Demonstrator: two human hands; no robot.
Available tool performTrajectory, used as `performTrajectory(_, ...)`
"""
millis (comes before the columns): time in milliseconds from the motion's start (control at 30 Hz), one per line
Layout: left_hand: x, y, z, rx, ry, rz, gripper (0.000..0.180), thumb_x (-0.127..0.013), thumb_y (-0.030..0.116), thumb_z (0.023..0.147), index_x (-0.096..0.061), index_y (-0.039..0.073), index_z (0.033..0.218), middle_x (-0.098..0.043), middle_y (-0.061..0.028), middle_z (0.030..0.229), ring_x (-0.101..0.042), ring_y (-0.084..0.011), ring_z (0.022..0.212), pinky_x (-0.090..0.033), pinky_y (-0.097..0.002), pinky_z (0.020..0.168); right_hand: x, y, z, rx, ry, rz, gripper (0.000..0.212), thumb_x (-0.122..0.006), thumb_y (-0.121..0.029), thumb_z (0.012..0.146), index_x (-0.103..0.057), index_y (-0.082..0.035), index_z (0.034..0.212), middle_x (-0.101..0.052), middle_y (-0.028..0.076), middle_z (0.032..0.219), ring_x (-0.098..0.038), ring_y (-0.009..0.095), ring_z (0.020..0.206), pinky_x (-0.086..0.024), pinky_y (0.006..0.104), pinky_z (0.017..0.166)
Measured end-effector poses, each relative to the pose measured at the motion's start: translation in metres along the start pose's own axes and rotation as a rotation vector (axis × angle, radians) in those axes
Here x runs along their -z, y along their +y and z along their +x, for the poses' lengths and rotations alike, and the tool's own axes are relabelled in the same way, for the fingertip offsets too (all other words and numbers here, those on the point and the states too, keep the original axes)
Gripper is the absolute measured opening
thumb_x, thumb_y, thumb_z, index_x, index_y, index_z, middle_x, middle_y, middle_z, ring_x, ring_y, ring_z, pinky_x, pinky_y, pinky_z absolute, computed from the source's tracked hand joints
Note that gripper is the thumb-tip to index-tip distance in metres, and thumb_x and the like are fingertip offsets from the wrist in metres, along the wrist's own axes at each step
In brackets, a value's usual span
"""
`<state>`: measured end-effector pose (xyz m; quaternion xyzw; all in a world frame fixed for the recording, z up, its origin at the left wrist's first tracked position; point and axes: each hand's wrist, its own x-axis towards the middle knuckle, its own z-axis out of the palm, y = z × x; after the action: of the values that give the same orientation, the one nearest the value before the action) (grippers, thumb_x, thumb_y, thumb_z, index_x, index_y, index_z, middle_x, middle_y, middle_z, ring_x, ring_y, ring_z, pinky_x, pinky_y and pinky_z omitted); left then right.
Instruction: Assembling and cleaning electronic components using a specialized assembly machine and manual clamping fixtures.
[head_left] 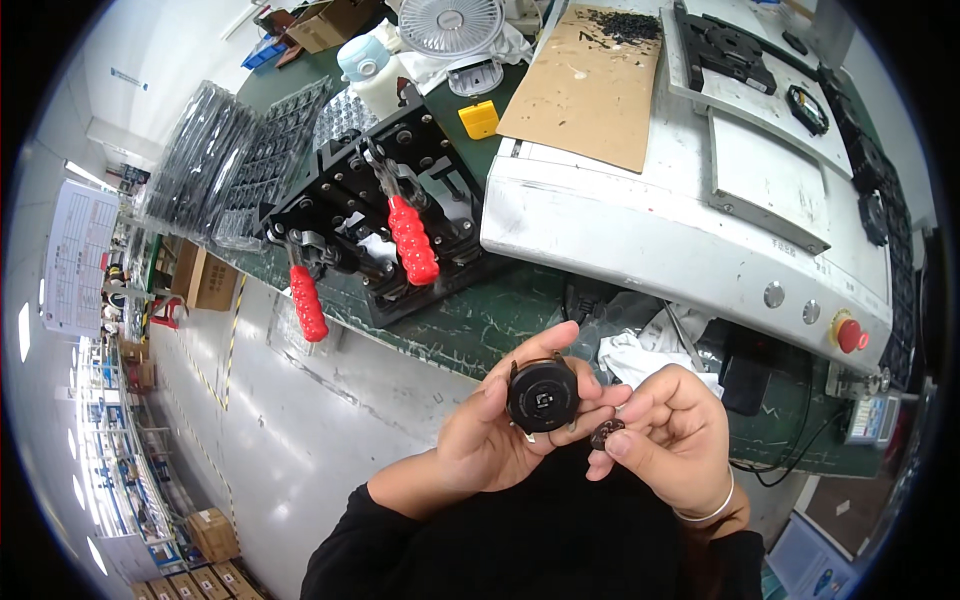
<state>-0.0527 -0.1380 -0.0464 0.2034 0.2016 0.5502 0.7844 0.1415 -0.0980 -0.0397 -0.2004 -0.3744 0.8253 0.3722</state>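
Note:
A round black smartwatch body lies in my left hand, its sensor back turned up and its strap lugs bare. My left fingers and thumb wrap round its edge. Close beside it, my right hand pinches a small dark round part between thumb and fingers; its exact kind is too small to make out. The fingertips of both hands come near each other between the two pieces. Both hands are held in front of the green bench's near edge.
A black clamp fixture with red handles stands on the bench. Right of it is a white machine with a red button and a brown board bearing black bits. Clear plastic trays, a fan and a white cloth lie around.

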Motion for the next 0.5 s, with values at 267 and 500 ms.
performTrajectory(267, -0.002, -0.008, -0.001, -0.077, 0.204, 0.177, 0.061, -0.028, 0.058, 0.097, -0.042, 0.007, 0.128, -0.056, -0.0185, 0.097, -0.063, -0.0333, 0.093, -0.057, -0.0372, 0.072, -0.001, -0.003, -0.001, 0.024, 0.031, -0.066, 0.017, -0.057, 0.006, 0.089, -0.048, 0.003, 0.103, -0.064, 0.012, 0.09, -0.066, 0.013, 0.082, -0.058, 0.026, 0.071)
performTrajectory(500, 0.0, 0.003, 0.0, 0.159, 0.146, 0.315, 0.069, -0.015, 0.064, 0.095, -0.044, 0.004, 0.113, -0.059, -0.0139, 0.079, -0.063, -0.0234, 0.062, -0.055, -0.0312, 0.055, -0.002, 0.0, 0.002, 0.009, 0.049, -0.102, 0.017, -0.059, 0.006, 0.089, -0.052, 0.004, 0.104, -0.065, 0.01, 0.086, -0.065, 0.011, 0.078, -0.056, 0.0219, 0.066)
